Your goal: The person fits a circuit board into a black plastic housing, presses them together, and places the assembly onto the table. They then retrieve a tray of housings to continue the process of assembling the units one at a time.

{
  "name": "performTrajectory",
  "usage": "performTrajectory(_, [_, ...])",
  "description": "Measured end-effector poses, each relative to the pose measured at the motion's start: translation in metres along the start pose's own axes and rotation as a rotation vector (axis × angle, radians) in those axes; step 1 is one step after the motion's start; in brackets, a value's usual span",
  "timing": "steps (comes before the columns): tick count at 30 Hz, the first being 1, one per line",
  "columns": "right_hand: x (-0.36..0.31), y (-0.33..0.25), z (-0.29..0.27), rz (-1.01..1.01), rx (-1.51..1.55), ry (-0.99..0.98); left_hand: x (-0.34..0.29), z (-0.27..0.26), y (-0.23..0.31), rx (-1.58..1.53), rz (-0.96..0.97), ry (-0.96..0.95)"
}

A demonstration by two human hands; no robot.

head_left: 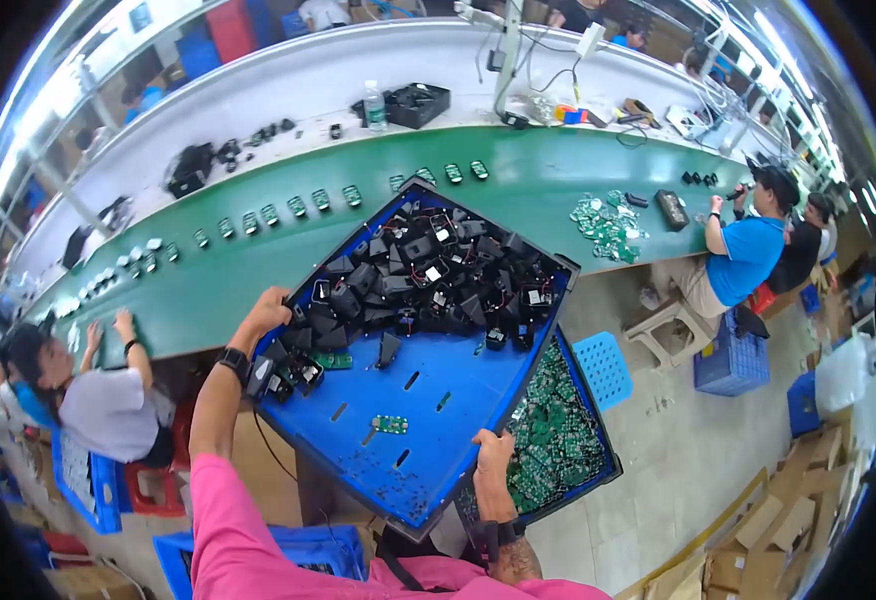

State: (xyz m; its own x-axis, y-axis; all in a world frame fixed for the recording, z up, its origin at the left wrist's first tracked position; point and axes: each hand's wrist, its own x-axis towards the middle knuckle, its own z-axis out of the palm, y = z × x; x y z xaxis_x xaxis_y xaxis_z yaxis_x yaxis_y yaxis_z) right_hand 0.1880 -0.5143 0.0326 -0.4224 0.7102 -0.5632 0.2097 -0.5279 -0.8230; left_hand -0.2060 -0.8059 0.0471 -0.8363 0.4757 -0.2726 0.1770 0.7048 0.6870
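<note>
- While your left hand [272, 308] hooks over the left rim of a blue tray [438, 375], its fingers bent around the edge, whatever grips underneath is out of sight.
- Your right hand [493, 452] closes on the near right rim, fingers folded; the tray is between both hands, in front of you, turned cornerwise.
- Inside, black plastic housings [398, 285] heap toward the far corner, and a loose green circuit board [390, 424] lies on the barer near part.
- The step in hand looks like holding up a loaded tray; the next move probably calls for an even two-handed grip, so the heap does not slide.
- Partly hidden behind the tray, on your right, a dark-rimmed bin [615, 466] holds many green boards [553, 430].
- Beyond runs a green workbench [258, 270] with a row of small devices [296, 206]; one co-worker [113, 410] sits at far left, another [753, 245] at far right.
</note>
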Motion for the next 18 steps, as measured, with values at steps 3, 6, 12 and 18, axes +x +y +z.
performTrajectory(3, [0.033, 0.024, 0.02, 0.019, 0.02, 0.079, 0.084, 0.015, -0.012, 0.029, 0.066, -0.052])
performTrajectory(6, [0.049, 0.054, 0.032, -0.023, 0.14, 0.178, 0.136, 0.044, 0.003, 0.083, 0.183, -0.099])
performTrajectory(12, [0.06, 0.128, 0.077, 0.037, 0.211, 0.127, 0.217, 0.064, 0.006, 0.3, 0.317, -0.021])
performTrajectory(18, [0.06, 0.145, 0.134, 0.037, 0.291, 0.028, 0.259, 0.056, 0.007, 0.558, 0.263, 0.092])
